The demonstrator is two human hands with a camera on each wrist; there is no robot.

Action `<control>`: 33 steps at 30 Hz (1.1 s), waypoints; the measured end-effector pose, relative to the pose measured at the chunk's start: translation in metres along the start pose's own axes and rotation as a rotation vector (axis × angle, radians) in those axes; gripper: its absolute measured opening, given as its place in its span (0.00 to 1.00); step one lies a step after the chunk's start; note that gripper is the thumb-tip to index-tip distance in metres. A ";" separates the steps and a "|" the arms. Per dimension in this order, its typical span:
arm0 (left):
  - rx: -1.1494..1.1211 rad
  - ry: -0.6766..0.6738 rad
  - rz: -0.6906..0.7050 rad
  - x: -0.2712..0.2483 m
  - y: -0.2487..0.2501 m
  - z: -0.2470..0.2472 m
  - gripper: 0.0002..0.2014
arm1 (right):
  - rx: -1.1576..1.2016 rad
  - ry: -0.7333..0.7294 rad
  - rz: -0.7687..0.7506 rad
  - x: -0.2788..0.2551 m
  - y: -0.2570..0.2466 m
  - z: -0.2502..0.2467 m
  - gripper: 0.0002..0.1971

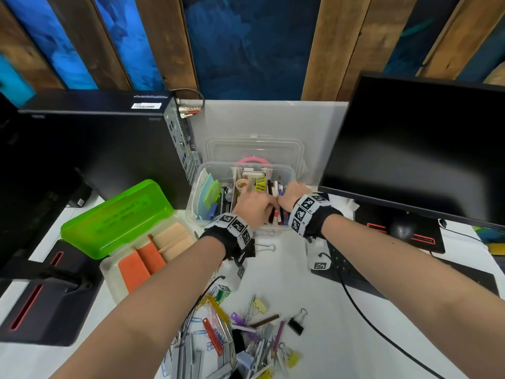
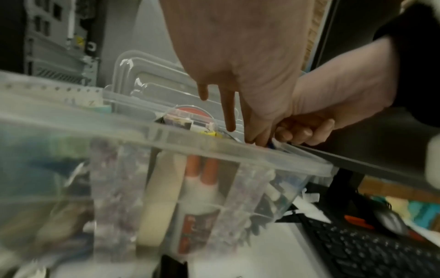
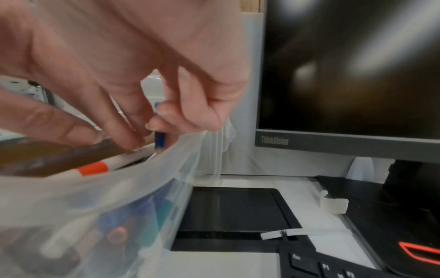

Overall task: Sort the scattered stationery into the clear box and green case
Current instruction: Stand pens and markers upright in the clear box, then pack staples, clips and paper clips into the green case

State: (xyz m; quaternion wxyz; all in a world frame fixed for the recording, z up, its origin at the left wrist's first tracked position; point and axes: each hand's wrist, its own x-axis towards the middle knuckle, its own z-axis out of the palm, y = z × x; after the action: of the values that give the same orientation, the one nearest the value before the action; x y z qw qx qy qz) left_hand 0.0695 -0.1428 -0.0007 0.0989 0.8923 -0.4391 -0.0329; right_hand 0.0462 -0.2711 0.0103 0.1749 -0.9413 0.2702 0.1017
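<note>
The clear box [image 1: 284,170] stands at the table's middle with its compartments full of notes, tape and pens. Both hands reach into its right compartment of pens. My left hand [image 1: 259,205] has straight fingers [image 2: 229,120] pointing down onto the pens. My right hand [image 3: 152,127] curls its fingertips round a blue pen [image 3: 159,140] at the box's right wall, beside a white marker with an orange band [image 3: 95,168]. The green case [image 1: 117,212] lies open at the left, holding orange and tan pads [image 1: 153,255]. Scattered clips and pencils [image 1: 246,335] lie near me.
A black computer tower [image 1: 95,149] stands left of the box and a monitor [image 1: 423,149] right of it. The box's clear lid [image 1: 254,146] leans behind it. A keyboard [image 1: 349,269] and mouse [image 1: 401,228] lie at the right. One binder clip [image 1: 263,247] lies under my left wrist.
</note>
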 end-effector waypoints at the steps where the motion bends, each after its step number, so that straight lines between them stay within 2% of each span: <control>1: -0.038 0.025 -0.014 -0.004 0.002 0.002 0.16 | -0.006 0.005 -0.005 0.000 0.000 0.001 0.08; 6: -0.151 0.234 -0.079 -0.027 0.001 0.006 0.14 | -0.029 0.003 -0.057 -0.007 0.003 0.003 0.09; 10: -0.239 0.322 -0.104 -0.052 -0.013 -0.008 0.06 | 0.102 0.058 -0.203 -0.034 -0.002 -0.001 0.09; 12: -0.213 0.282 -0.080 -0.071 -0.019 -0.016 0.05 | 0.191 0.114 -0.302 -0.058 -0.006 0.002 0.08; 14: -0.108 0.212 0.017 -0.090 -0.024 -0.017 0.08 | 0.190 0.121 -0.429 -0.079 -0.007 0.013 0.07; 16: 0.002 0.080 0.127 -0.109 -0.031 -0.012 0.08 | 0.126 0.060 -0.504 -0.097 -0.006 0.032 0.07; 17: 0.052 -0.017 0.137 -0.116 -0.034 -0.006 0.09 | 0.091 0.019 -0.516 -0.103 -0.005 0.042 0.07; 20: 0.156 -0.294 0.074 -0.131 -0.045 0.014 0.12 | 0.046 -0.155 -0.477 -0.117 -0.003 0.071 0.05; 23: 0.167 -0.422 0.007 -0.141 -0.051 0.028 0.13 | -0.110 -0.320 -0.449 -0.130 -0.001 0.099 0.07; 25: 0.115 -0.447 -0.050 -0.147 -0.055 0.036 0.15 | -0.189 -0.402 -0.405 -0.137 0.002 0.113 0.08; 27: 0.066 -0.397 -0.085 -0.152 -0.061 0.044 0.14 | -0.175 -0.434 -0.345 -0.141 0.006 0.123 0.09; 30: -0.019 -0.352 -0.144 -0.161 -0.071 0.051 0.13 | -0.087 -0.373 -0.294 -0.144 0.009 0.132 0.10; 33: -0.042 -0.312 -0.171 -0.169 -0.080 0.054 0.10 | -0.022 -0.336 -0.321 -0.149 0.005 0.135 0.12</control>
State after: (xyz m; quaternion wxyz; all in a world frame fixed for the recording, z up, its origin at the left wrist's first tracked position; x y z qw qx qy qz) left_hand 0.0206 0.0303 -0.0749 0.0450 0.9082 -0.3710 -0.1883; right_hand -0.0936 -0.1523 -0.0728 0.2211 -0.9439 0.0831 0.2309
